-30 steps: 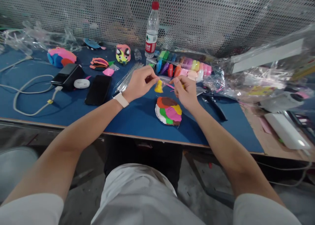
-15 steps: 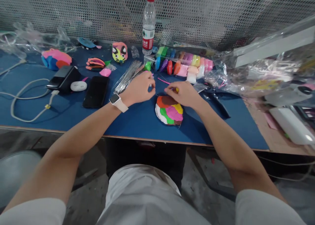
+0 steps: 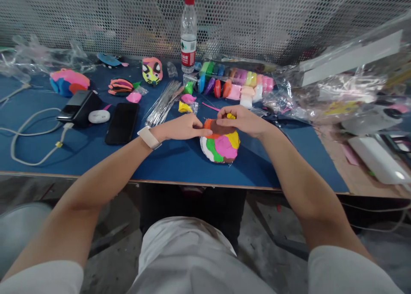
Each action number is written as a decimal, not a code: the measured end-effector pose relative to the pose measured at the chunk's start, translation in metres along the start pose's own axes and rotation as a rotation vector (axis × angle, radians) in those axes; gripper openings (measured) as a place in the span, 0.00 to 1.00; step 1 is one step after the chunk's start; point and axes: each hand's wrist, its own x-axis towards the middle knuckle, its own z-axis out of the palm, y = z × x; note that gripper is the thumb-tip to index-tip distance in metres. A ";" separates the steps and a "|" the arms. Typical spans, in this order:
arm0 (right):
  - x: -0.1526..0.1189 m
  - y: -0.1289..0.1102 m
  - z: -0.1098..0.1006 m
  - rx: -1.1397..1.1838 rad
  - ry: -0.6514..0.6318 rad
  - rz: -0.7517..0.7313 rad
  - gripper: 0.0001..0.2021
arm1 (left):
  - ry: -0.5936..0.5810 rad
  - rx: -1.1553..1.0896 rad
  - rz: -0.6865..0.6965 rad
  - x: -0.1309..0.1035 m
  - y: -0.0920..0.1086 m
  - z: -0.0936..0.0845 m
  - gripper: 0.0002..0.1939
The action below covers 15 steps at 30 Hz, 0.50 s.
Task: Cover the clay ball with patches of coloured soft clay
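Just below frame centre, the flat, roundish, multicoloured clay piece point(image 3: 222, 147) lies between the left hand point(image 3: 184, 128), thumb touching its edge, pinching I can't tell, and the right hand point(image 3: 245, 121), curled round a small yellow clay lump point(image 3: 230, 116).

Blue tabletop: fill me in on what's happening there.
A person is handling a multicoloured piece on the blue tabletop. The left hand appears to touch its orange patch; the right hand, holding a small yellow lump, is at the brown patch. A bundle of thin strands lies beyond the left hand.
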 end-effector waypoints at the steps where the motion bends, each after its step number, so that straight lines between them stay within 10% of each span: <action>1: 0.001 0.002 0.000 0.045 0.029 -0.004 0.22 | -0.012 -0.038 0.011 0.001 0.000 0.001 0.37; 9: 0.003 0.002 0.006 0.151 0.158 -0.123 0.32 | 0.471 -0.247 0.087 0.006 0.001 0.010 0.36; 15: 0.000 -0.009 0.021 0.103 0.223 -0.244 0.37 | 0.482 -0.216 0.092 0.009 -0.002 0.013 0.39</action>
